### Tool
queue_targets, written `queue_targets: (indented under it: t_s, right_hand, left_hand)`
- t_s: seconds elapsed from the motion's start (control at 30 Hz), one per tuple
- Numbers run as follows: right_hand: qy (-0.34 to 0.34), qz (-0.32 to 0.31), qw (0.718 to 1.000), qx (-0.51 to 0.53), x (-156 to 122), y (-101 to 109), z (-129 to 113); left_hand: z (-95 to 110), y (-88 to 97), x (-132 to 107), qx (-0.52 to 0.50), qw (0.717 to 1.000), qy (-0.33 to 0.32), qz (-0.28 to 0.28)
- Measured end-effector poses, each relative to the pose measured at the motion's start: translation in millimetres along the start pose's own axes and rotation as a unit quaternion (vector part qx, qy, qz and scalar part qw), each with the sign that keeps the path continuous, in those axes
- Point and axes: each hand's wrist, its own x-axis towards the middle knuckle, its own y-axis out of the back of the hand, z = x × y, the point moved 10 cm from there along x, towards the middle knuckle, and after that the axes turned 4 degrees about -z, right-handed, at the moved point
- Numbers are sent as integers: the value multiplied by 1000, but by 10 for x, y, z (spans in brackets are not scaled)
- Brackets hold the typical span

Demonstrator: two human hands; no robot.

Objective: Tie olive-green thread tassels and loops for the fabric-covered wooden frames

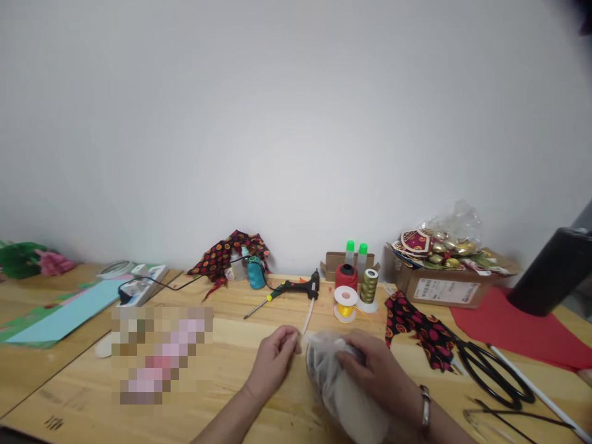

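Above the wooden table, my right hand is closed on a whitish see-through plastic bag. The bag hangs down toward me, blurred, with something rounded and dark-edged inside that I cannot make out. Just left of it, my left hand has thumb and fingers pinched together near the bag's upper edge. Whatever those fingertips hold is too small to name. Beyond my hands lies a black glue gun with a white glue stick pointing toward me.
Behind the bag stand a yellow spool, red thread and green-gold thread. To the right are patterned cloth, black scissors, red sheets and a filled carton. A screwdriver and power strip lie left.
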Motion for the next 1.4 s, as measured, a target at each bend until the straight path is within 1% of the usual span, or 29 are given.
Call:
queue_targets:
  t_s: [0.13, 0.17, 0.23, 0.3, 0.33, 0.4, 0.47, 0.57, 0.63, 0.67, 0.7, 0.77, 0.83, 0.87, 0.93, 0.97, 1.03, 1.13, 1.2, 1.3, 1.4]
  right_hand:
    - [-21, 33, 999, -10, 89, 97, -108]
    - [-20, 42, 999, -11, 120, 116, -164]
    - [4, 62, 998, 0, 188, 137, -323]
    - [35, 74, 996, 27, 259, 117, -494]
    - [40, 75, 996, 42, 296, 88, -555]
    - [21, 71, 995, 73, 369, -2, -605]
    - [-8, 71, 991, 117, 419, -115, -603]
    - [-36, 75, 980, 182, 427, -295, -548]
    - [-56, 65, 980, 178, 402, -396, -464]
    - [-68, 66, 984, 152, 384, -403, -403]
    - [-84, 78, 987, 114, 364, -364, -324]
    - [-126, 129, 983, 22, 322, -165, -131]
    - [-170, 191, 965, -56, 299, 104, 67]
    - [-188, 208, 957, -80, 310, 210, 161]
    - [-213, 218, 945, -116, 377, 341, 316]
    - [-219, 216, 942, -131, 423, 369, 373]
    - [-221, 207, 941, -153, 518, 362, 446]
    - [-213, 195, 942, -170, 625, 272, 476]
    - [-198, 186, 946, -175, 689, 196, 453]
    - [-152, 163, 958, -179, 834, 68, 358]
    - [-116, 143, 965, -185, 1006, -24, 295]
  left_hand:
    - [115, 81, -56, 8, 999, -37, 17]
    - [162, 115, -72, 8, 999, -49, 21]
    - [286, 180, -95, 9, 997, -78, 22]
    - [439, 198, -95, 9, 994, -112, -1]
    - [514, 189, -85, 10, 991, -129, -18]
    - [637, 146, -57, 13, 986, -155, -56]
    - [701, 113, -29, 15, 982, -171, -80]
    - [648, 85, 1, 27, 983, -159, -91]
    - [556, 97, 6, 35, 986, -141, -84]
    - [522, 95, -2, 47, 985, -140, -84]
    - [498, 89, -14, 64, 984, -144, -86]
    - [463, 70, -42, 99, 979, -155, -92]
    - [428, 65, -63, 119, 976, -159, -91]
    - [407, 70, -69, 118, 977, -154, -88]
    - [390, 71, -81, 119, 977, -154, -86]
    - [393, 75, -87, 119, 977, -156, -83]
    - [396, 85, -91, 117, 977, -157, -79]
    - [366, 92, -82, 115, 980, -142, -80]
    - [337, 83, -75, 114, 981, -132, -86]
    - [300, 99, -62, 111, 983, -122, -77]
    - [284, 100, -55, 116, 982, -128, -75]
